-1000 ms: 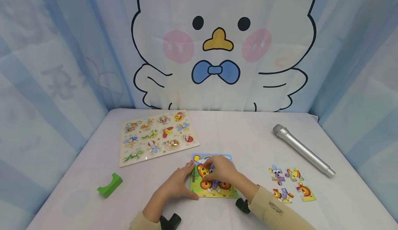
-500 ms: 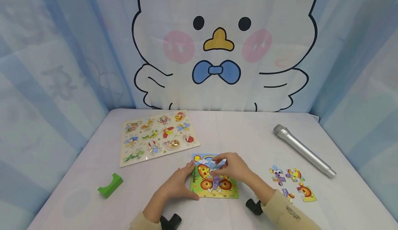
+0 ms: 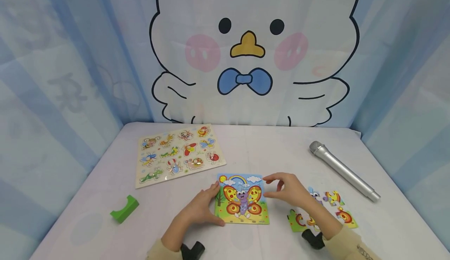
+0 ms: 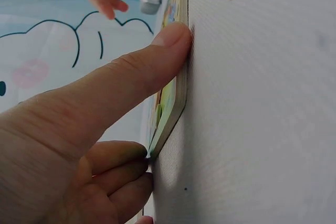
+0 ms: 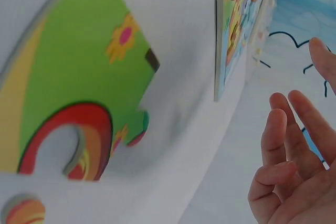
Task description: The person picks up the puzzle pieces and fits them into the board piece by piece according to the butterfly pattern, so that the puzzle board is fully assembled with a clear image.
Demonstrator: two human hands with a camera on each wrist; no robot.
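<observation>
A square jigsaw puzzle board (image 3: 243,202) with a butterfly picture lies flat at the table's near middle. My left hand (image 3: 199,208) holds it at the lower left corner. In the left wrist view the thumb (image 4: 152,56) presses on the near edge, while the fingers sit at the left edge. Just right of the board hovers my right hand (image 3: 290,189), fingers loosely bent with a gap to the thumb, nothing held. Several loose puzzle pieces (image 3: 347,215) lie to the right, partly hidden by the right forearm; a green piece (image 5: 73,72) looms near in the right wrist view.
A wooden insect peg board (image 3: 179,154) lies at the back left. Left of the hands rests a green arched block (image 3: 125,210). A silver microphone (image 3: 344,170) lies at the right, beyond the loose pieces. A printed curtain (image 3: 246,107) closes off the back.
My right hand has moved off the butterfly board to the right, uncovering its picture and the green piece below the forearm. My left hand stays at the board's corner.
</observation>
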